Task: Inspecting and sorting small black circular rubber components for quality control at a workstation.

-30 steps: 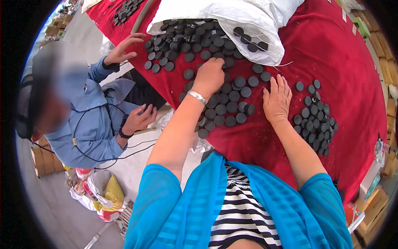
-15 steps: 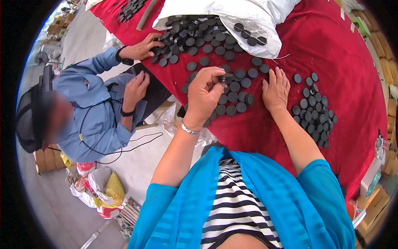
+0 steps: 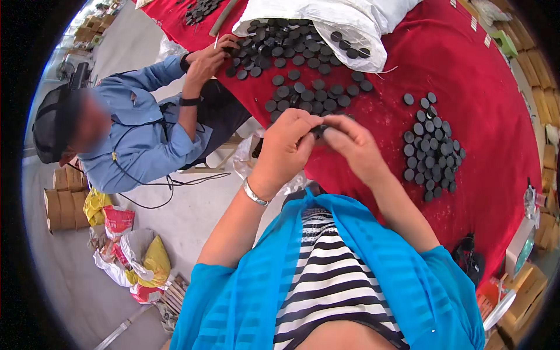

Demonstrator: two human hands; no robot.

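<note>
Small black round discs lie in groups on a red cloth [image 3: 408, 64]. My left hand [image 3: 284, 146] is closed, thumb and fingertips pinching a black disc [image 3: 318, 132] above the cloth's near edge. From the other side my right hand [image 3: 357, 149] has its fingers closed on the same disc, slightly smeared by motion. The fingers hide much of that piece. Just beyond my hands lies a loose cluster of discs [image 3: 318, 96]. Another pile of discs [image 3: 430, 146] sits to the right of my right hand.
A white sack [image 3: 286, 10] lies open at the back, discs spilling from its mouth. On the left a co-worker in a blue shirt [image 3: 140, 99] has both hands at that heap, one holding a thin white stick. Bags [image 3: 154, 262] and cardboard boxes [image 3: 67, 204] stand on the floor.
My right hand has left the cloth and come leftward to meet my left hand at the disc. The co-worker's lower hand has moved up beside the other one.
</note>
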